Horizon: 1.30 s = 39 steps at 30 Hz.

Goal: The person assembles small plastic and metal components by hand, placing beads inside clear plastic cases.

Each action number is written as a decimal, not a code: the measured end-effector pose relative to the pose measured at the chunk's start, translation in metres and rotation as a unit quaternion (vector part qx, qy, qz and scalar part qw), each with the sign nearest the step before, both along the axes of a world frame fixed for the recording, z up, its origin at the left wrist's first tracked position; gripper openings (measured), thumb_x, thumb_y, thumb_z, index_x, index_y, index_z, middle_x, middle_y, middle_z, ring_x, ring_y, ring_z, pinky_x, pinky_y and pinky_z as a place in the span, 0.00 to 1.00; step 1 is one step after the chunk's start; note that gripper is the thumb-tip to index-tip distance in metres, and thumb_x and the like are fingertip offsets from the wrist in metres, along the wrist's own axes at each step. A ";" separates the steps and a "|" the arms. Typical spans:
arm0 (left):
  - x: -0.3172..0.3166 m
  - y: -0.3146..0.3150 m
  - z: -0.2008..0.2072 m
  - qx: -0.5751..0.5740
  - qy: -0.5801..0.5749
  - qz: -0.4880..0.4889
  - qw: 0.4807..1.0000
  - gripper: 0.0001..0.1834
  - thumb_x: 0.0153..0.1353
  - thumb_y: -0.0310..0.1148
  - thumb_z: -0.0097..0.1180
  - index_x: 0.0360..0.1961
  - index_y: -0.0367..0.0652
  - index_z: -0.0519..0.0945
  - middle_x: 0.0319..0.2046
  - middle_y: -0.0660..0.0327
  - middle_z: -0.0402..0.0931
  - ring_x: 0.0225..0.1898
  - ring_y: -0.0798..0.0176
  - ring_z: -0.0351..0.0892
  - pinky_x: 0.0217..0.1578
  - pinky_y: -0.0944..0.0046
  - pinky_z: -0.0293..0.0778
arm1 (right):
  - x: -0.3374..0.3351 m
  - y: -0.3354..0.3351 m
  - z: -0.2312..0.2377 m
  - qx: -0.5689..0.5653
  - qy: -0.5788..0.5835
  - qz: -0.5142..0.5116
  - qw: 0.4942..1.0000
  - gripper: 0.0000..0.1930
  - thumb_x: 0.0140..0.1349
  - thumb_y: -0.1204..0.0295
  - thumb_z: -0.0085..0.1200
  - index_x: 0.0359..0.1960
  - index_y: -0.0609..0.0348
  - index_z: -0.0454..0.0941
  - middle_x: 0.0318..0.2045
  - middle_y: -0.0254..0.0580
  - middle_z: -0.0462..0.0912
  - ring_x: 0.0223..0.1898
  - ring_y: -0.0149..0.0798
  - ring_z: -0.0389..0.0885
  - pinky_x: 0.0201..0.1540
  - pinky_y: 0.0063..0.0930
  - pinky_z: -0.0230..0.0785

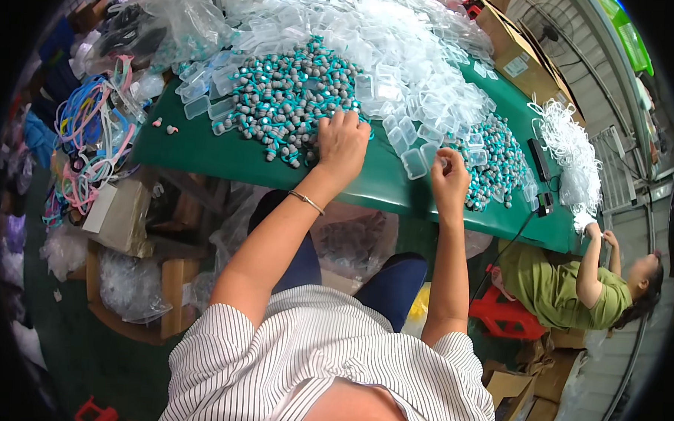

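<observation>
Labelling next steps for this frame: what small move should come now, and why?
Probably pick up one grey-and-teal piece with the left hand: it is at the right side of the pile of grey-and-teal pieces, while the right hand is beside small clear boxes. I can't tell whether either hand already holds something.

Bench [187, 152]: green, smooth, semi-gloss. Small boxes [448, 99]: clear rigid plastic, glossy, strong highlights. Teal-and-grey pieces [293, 97]: grey tips matt, rubbery-looking; teal parts smooth plastic-looking. Bag [173, 19] at top left: thin clear film, crinkled, shiny. Carton [513, 53]: brown cardboard, matt. Bracelet [307, 202]: polished metal look. Striped shirt [272, 357]: matt woven cloth. Stool [508, 317]: smooth red plastic.
</observation>
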State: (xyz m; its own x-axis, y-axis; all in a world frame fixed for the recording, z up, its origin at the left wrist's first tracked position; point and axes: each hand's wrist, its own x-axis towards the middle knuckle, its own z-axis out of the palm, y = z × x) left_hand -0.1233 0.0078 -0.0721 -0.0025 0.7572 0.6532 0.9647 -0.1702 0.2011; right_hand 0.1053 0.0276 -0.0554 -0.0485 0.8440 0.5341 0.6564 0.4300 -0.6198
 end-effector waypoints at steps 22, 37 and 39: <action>0.003 -0.028 0.007 -0.087 0.050 -0.007 0.995 0.04 0.49 0.27 0.59 0.28 0.47 0.79 0.30 0.60 0.76 0.38 0.57 0.77 0.37 0.55 0.65 | -0.020 -0.062 0.010 -0.129 -0.079 0.090 0.984 0.10 0.58 0.68 0.59 0.30 0.65 0.82 0.28 0.56 0.83 0.28 0.55 0.82 0.34 0.43 0.73; 0.035 -0.052 0.001 -0.064 -0.260 -0.157 0.951 0.06 0.51 0.27 0.63 0.32 0.42 0.82 0.31 0.55 0.80 0.33 0.50 0.79 0.35 0.54 0.73 | 0.042 0.019 0.004 0.098 -0.398 -0.070 0.909 0.03 0.52 0.71 0.60 0.28 0.50 0.80 0.31 0.35 0.79 0.39 0.42 0.77 0.41 0.42 0.60; 0.046 -0.058 0.002 -0.067 -0.295 -0.182 0.936 0.06 0.51 0.27 0.62 0.32 0.42 0.82 0.32 0.56 0.80 0.33 0.50 0.79 0.35 0.56 0.74 | 0.036 0.008 0.006 0.099 -0.288 -0.010 0.953 0.03 0.53 0.73 0.60 0.29 0.50 0.80 0.30 0.35 0.79 0.38 0.41 0.78 0.42 0.41 0.61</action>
